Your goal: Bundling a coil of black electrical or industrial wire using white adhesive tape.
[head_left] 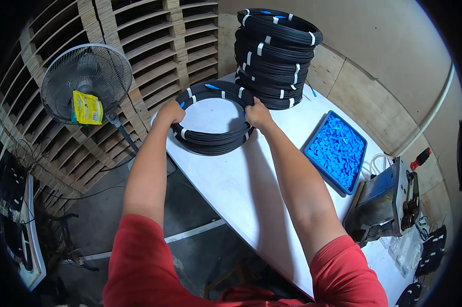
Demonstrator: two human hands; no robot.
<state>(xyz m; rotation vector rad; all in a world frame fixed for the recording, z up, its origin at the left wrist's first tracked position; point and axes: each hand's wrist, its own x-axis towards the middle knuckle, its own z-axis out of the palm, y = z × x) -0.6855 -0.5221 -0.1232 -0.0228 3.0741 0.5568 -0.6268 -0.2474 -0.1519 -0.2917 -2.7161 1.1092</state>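
Note:
A thick coil of black cable [215, 140], bound with white tape bands and showing blue connector tips, is at the far end of the white table [226, 176]. My left hand [170, 113] is closed round the coil's left side. On its right side my right hand [258, 113] grips it too, with the fingers wrapped over the ring. Just behind and to the right, several similar black coils [274, 61] rise in a tall stack.
A blue tray [319, 159] full of small blue pieces lies on the table's right side. Nearer stands a metal machine [378, 197] with a red-handled tool [421, 157]. A standing fan [82, 77] with a yellow packet is at the left, before slatted wooden pallets [146, 38].

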